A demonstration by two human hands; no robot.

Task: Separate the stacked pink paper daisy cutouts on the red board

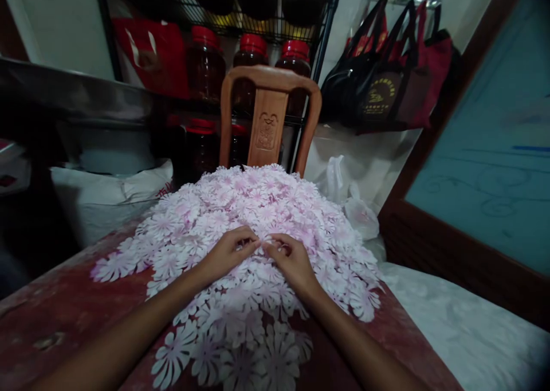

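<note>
A wide heap of pale pink and white flower-shaped cutouts (275, 199) covers much of the dark red table (98, 311). Above the middle of the heap, my left hand (234, 250) pinches with thumb and forefinger at a flower cutout (263, 246). My right hand (292, 259) meets it from the other side, its thumb and forefinger closed on the same small spot. The fingertips of both hands nearly touch, and the piece between them blends with the pile behind. Looser flower cutouts (258, 351) lie nearer to me, between my forearms.
A carved wooden chair (268, 121) stands behind the table's far end. Beyond it a black wire rack holds red-lidded jars (206, 64). Bags (382, 87) hang on the right wall. A white sack (112, 196) stands at left; white sheeting (464, 322) lies at right.
</note>
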